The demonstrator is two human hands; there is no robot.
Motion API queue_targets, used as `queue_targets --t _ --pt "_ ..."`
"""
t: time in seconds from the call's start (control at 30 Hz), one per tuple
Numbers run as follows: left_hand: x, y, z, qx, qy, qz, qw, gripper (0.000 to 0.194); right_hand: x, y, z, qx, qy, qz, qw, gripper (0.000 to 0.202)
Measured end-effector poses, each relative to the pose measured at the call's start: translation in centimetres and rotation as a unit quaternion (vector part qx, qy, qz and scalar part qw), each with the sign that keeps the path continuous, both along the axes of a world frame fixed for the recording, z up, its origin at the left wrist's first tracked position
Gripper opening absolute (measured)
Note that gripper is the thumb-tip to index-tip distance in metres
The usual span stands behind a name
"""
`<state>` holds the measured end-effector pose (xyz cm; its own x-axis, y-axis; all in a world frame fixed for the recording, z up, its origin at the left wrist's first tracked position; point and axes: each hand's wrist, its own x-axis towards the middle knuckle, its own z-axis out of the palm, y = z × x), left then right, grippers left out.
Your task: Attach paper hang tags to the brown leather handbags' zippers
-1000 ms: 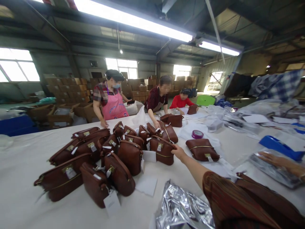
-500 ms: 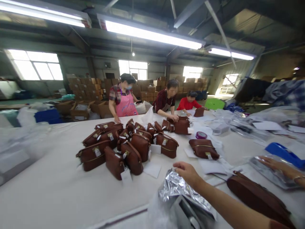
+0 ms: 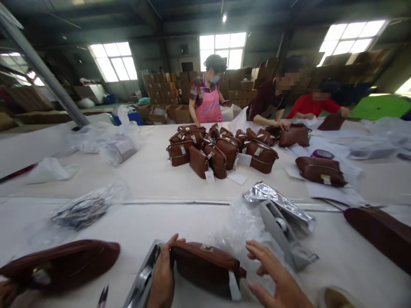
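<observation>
A brown handbag (image 3: 205, 267) with a zip, a small gold clasp and a white tag lies in front of me at the bottom centre. My left hand (image 3: 163, 271) grips its left end. Off the bag's right end, my right hand (image 3: 276, 278) is held open with fingers apart and nothing in it. Beyond that hand are a grey tape-dispenser-like device (image 3: 282, 231), crumpled silver foil (image 3: 272, 196) and clear plastic wrap (image 3: 240, 222). A grey metal-looking holder (image 3: 143, 278) stands just left of my left hand, partly hidden by it.
Several brown bags (image 3: 218, 158) cluster across the table. Another person's hand (image 3: 9, 295) touches a brown bag (image 3: 64, 265) at lower left. A pen (image 3: 102, 295) lies nearby. Loose plastic (image 3: 86, 209) is at left. Several people work at the far side.
The view has swung down and to the left. My right hand has come away from the silver foil. My left hand and the handbag it grips are now in view.
</observation>
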<state>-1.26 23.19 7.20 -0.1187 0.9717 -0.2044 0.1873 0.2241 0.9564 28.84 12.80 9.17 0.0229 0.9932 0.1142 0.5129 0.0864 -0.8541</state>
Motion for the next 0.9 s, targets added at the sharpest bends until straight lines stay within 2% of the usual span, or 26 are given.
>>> queue_targets --t 0.13,0.23,0.3,0.4,0.5,0.7,0.8,0.9 --pt "0.0 -1.4 -1.0 0.036 0.009 -0.001 0.999 0.063 -1.0 -1.7 -2.6 0.057 -0.008 -0.054 0.997 0.064" --pt "0.0 -2.8 -1.9 0.076 -0.01 0.01 0.997 0.058 -1.8 -3.2 -4.5 0.05 0.013 -0.086 0.995 0.066" --pt "0.0 -4.1 -2.3 0.087 -0.025 0.006 0.996 0.064 -2.1 -4.2 -5.6 0.036 0.021 -0.1 0.994 0.065" --pt "0.1 -6.5 -2.4 0.096 -0.066 -0.006 0.993 0.082 -2.2 -5.6 -6.6 0.002 0.027 -0.085 0.996 0.061" --pt "0.4 -8.9 -2.2 0.107 -0.078 0.005 0.991 0.089 -2.1 -6.8 -7.1 0.002 0.031 -0.065 0.997 0.058" --pt "-0.1 -11.7 -2.3 0.12 -0.008 0.006 0.993 0.069 -2.8 -9.1 -8.3 0.027 0.036 -0.003 0.999 0.055" --pt "-0.7 -12.7 -2.6 0.114 0.007 -0.032 0.993 0.065 -3.2 -10.2 -9.5 0.024 0.042 0.013 0.999 0.055" --pt "-0.9 -14.1 -2.9 0.127 -0.02 -0.064 0.99 0.063 -3.6 -11.0 -10.8 0.02 0.047 0.016 0.999 0.053"
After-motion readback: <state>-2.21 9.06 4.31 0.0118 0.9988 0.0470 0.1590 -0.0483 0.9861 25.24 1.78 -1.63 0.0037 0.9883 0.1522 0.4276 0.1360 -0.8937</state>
